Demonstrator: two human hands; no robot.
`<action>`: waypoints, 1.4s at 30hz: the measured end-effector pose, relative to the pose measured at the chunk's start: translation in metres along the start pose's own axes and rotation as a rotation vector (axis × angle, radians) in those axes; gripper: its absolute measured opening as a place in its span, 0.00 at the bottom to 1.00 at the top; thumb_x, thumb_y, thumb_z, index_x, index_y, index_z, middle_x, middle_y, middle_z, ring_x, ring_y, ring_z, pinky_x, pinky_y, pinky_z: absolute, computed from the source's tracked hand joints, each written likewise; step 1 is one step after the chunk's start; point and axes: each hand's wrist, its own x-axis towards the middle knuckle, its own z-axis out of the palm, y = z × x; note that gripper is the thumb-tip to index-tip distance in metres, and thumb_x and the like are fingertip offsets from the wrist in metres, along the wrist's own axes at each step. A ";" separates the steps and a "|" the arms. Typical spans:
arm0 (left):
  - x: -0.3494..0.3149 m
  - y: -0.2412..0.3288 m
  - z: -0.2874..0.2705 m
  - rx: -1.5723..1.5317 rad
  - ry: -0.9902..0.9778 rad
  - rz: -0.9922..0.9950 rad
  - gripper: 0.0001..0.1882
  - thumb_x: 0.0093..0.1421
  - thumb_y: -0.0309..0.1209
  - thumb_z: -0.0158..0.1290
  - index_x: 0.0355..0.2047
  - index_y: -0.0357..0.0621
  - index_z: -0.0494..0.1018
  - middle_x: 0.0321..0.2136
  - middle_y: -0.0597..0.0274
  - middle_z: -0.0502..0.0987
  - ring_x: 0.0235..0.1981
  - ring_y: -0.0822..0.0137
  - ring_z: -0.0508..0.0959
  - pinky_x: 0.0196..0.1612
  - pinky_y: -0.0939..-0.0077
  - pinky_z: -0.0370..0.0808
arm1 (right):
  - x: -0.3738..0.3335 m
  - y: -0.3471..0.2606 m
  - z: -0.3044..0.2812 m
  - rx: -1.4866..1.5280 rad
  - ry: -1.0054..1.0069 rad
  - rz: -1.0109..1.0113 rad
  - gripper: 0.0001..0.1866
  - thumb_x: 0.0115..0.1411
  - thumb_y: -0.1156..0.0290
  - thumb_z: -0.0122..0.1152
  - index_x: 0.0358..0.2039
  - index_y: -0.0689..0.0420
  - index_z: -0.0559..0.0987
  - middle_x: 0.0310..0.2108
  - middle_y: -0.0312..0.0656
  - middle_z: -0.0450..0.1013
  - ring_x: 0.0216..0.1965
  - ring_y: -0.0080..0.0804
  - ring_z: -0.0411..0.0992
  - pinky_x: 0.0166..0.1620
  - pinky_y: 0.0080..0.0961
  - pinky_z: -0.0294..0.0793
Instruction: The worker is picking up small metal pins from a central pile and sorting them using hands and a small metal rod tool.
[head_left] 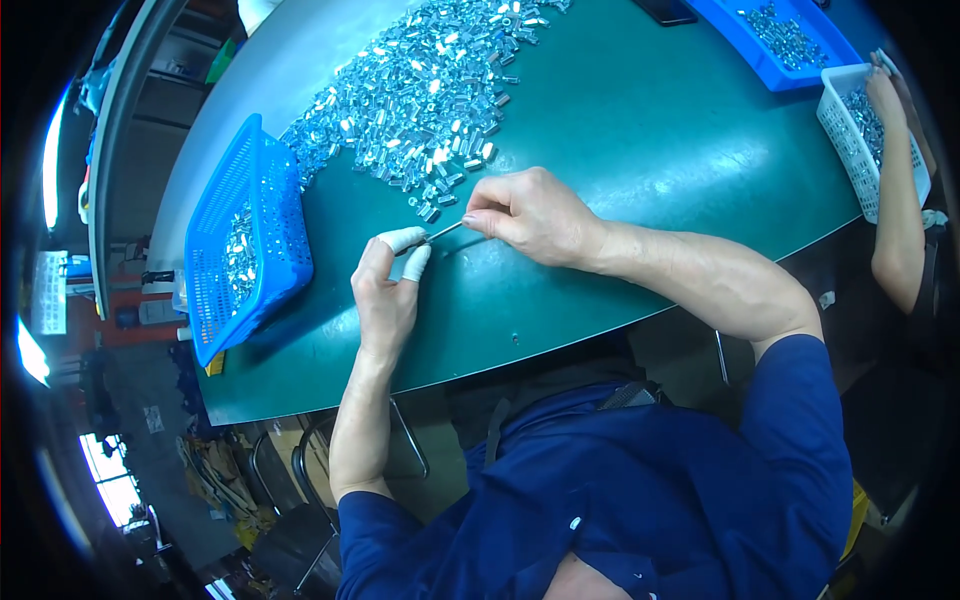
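Observation:
My right hand is closed in a pinch on a thin metal rod that slants down to the left. The rod's far end meets the fingertips of my left hand, whose thumb and forefinger wear white finger covers. Those left fingers are bent together at the rod's tip; whatever small piece sits between them is too small to make out. Just beyond both hands spreads a big heap of small shiny metal parts on the green tabletop.
Left of the heap stands a blue perforated basket with metal parts inside. A blue tray of parts lies at the far right. Beside it, another person's hand is at a white basket. The table's near edge curves before my body.

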 end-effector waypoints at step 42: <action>0.012 0.007 0.010 0.460 -0.116 0.067 0.21 0.56 0.28 0.68 0.51 0.45 0.81 0.40 0.55 0.79 0.42 0.53 0.79 0.46 0.59 0.77 | 0.011 0.002 -0.015 0.422 0.075 0.246 0.24 0.75 0.56 0.55 0.26 0.61 0.80 0.19 0.35 0.75 0.21 0.19 0.71 0.26 0.20 0.70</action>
